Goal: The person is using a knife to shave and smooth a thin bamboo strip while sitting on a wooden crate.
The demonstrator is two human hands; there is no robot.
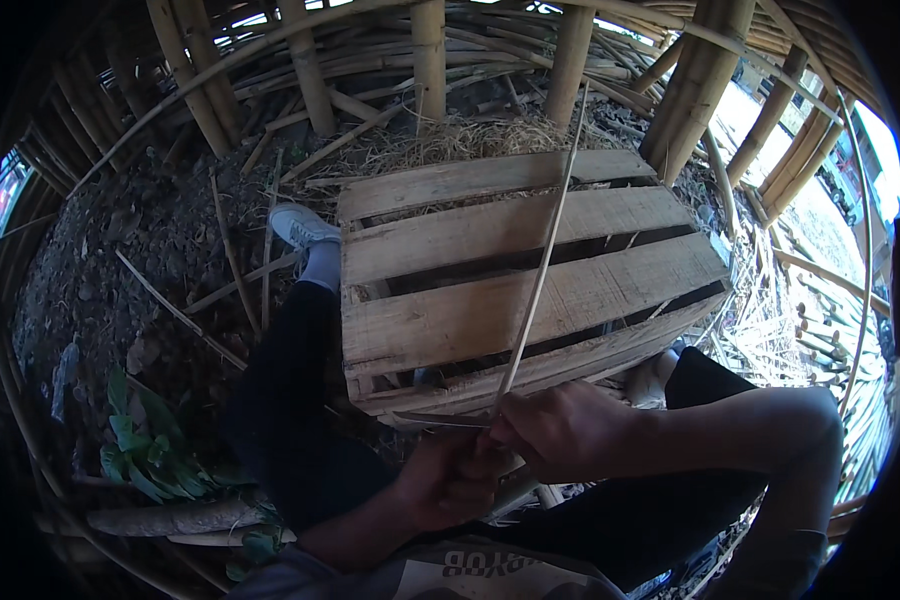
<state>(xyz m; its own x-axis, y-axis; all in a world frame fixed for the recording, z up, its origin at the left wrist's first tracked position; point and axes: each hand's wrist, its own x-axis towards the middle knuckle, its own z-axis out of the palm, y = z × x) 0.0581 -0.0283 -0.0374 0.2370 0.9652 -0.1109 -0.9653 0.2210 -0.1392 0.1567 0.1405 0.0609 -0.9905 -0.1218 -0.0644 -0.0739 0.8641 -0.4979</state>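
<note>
A long, thin bamboo strip (541, 275) rises from between my hands and slants away over a wooden slatted crate (490, 247). My left hand (450, 487) is closed around the strip's lower end, close to my lap. Just above and right of it, my right hand (567, 428) is closed in a fist and touches my left fingers. From the right fist a narrow knife blade (435, 420) points left, crossing at the base of the strip near the crate's front edge. The knife's handle is hidden by my fingers.
My legs straddle the crate, with a white shoe (302, 226) at its left. Bamboo posts (429, 60) stand behind it, before stacked poles. Loose sticks (182, 310) and a leafy green plant (150, 445) lie at left. Cut bamboo pieces (845, 345) cover the sunlit ground at right.
</note>
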